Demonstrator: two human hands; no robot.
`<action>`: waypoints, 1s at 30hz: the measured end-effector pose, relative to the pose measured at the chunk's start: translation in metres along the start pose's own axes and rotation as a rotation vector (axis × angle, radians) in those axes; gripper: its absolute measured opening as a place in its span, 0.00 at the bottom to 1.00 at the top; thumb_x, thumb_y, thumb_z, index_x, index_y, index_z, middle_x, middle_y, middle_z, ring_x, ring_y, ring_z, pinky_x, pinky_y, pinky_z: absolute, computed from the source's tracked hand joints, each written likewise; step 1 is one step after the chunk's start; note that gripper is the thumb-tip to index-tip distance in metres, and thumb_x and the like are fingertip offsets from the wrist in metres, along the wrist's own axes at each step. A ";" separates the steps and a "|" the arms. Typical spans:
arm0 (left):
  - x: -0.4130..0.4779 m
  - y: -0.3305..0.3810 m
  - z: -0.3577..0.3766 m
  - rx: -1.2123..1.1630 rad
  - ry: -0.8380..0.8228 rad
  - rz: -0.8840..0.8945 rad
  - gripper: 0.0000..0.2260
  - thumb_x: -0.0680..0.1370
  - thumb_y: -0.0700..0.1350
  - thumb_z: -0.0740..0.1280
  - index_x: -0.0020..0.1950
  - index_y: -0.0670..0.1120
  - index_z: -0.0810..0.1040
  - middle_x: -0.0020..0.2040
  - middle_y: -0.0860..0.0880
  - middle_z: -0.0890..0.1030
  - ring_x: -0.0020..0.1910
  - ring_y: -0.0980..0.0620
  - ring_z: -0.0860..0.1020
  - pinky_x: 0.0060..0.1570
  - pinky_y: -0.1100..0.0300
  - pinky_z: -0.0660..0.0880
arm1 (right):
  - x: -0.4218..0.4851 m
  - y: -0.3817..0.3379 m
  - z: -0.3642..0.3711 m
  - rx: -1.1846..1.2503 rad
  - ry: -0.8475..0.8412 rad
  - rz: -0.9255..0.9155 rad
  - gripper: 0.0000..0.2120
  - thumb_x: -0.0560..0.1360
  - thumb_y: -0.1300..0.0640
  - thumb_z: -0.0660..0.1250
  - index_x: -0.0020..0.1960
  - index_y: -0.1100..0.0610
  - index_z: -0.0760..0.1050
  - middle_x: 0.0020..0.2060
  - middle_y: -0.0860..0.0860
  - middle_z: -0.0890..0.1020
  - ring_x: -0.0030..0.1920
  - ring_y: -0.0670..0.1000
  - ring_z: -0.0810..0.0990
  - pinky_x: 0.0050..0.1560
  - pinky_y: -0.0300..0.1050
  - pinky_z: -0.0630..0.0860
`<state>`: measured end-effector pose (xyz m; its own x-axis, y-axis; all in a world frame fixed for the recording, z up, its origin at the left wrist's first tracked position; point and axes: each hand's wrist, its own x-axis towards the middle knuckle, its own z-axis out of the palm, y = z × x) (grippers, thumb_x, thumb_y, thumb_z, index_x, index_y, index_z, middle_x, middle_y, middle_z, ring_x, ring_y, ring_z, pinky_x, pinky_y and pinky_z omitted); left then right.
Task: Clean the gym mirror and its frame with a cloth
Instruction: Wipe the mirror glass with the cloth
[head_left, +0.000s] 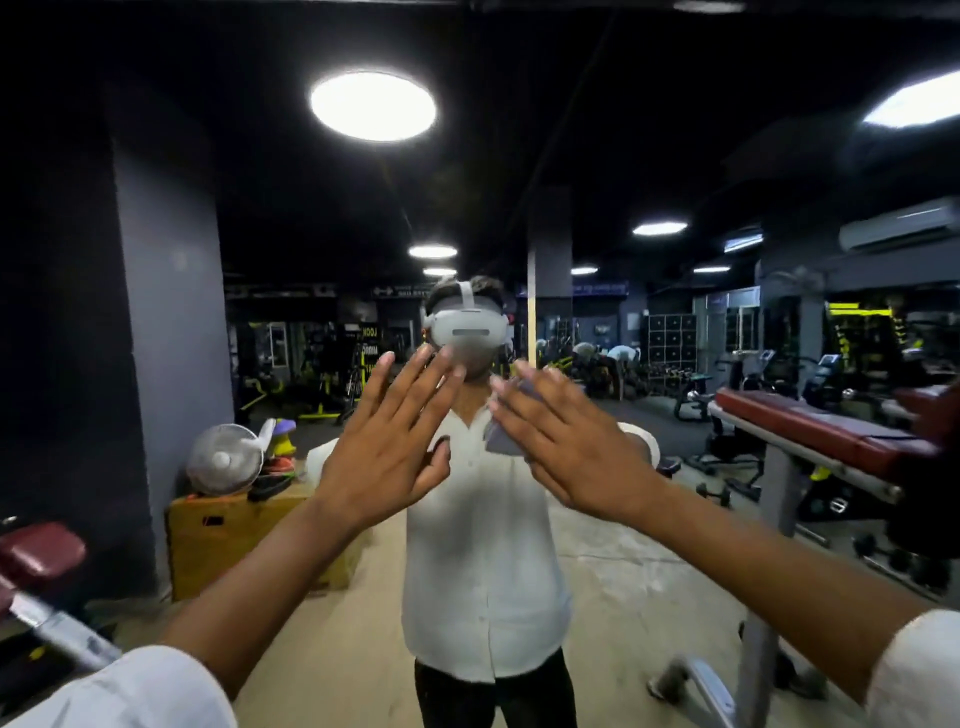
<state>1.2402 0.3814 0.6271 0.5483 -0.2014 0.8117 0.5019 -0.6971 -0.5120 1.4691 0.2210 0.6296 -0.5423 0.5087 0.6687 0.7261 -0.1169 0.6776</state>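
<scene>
I am facing a large gym mirror (649, 545) that fills the whole view. It reflects a dark hall of exercise machines and a round ceiling light (373, 106). In the middle stands the reflection of the person I am working through, in a white shirt (483, 571) and a white headset (465, 332).

Both arms are raised to the glass at about face height. The left hand (387, 447) lies flat against the mirror, its fingers (410, 384) straight, spread apart and holding nothing. The right hand (576, 452) is just beside it, with fingers straight and close together. It presses a small grey cloth (506, 441) to the glass, and the cloth's corner shows past the thumb side.

I judge the step in hand to be wiping the central pane, with the left hand as a brace. Much of the surface probably remains. I cannot make out the mirror's frame with certainty.

The next move calls for steady, even palm pressure. Overlapping strokes should carry the cloth outward towards the mirror's edges without letting it slip from under the flat fingers.
</scene>
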 end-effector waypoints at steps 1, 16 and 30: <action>0.013 0.000 -0.001 0.001 0.005 -0.002 0.34 0.83 0.51 0.63 0.87 0.42 0.56 0.87 0.41 0.53 0.87 0.42 0.51 0.81 0.34 0.56 | -0.002 0.009 -0.001 -0.022 -0.036 -0.112 0.33 0.82 0.54 0.64 0.84 0.61 0.58 0.84 0.58 0.57 0.84 0.64 0.51 0.82 0.66 0.55; 0.128 0.046 0.010 0.024 0.074 -0.044 0.29 0.82 0.51 0.58 0.82 0.39 0.66 0.85 0.40 0.60 0.86 0.41 0.54 0.81 0.32 0.53 | -0.012 0.118 -0.022 -0.001 0.160 0.236 0.32 0.82 0.55 0.60 0.84 0.57 0.58 0.84 0.56 0.59 0.85 0.58 0.51 0.84 0.63 0.50; 0.113 0.072 0.020 0.087 0.043 -0.056 0.32 0.84 0.53 0.56 0.87 0.41 0.55 0.87 0.41 0.51 0.87 0.41 0.51 0.81 0.32 0.56 | -0.027 0.138 -0.034 0.138 0.315 0.603 0.35 0.80 0.63 0.67 0.84 0.58 0.58 0.85 0.54 0.57 0.85 0.57 0.49 0.84 0.62 0.48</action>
<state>1.3515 0.3219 0.6759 0.4897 -0.1941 0.8500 0.5883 -0.6459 -0.4865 1.5692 0.1628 0.7154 -0.1089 0.1148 0.9874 0.9750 -0.1813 0.1286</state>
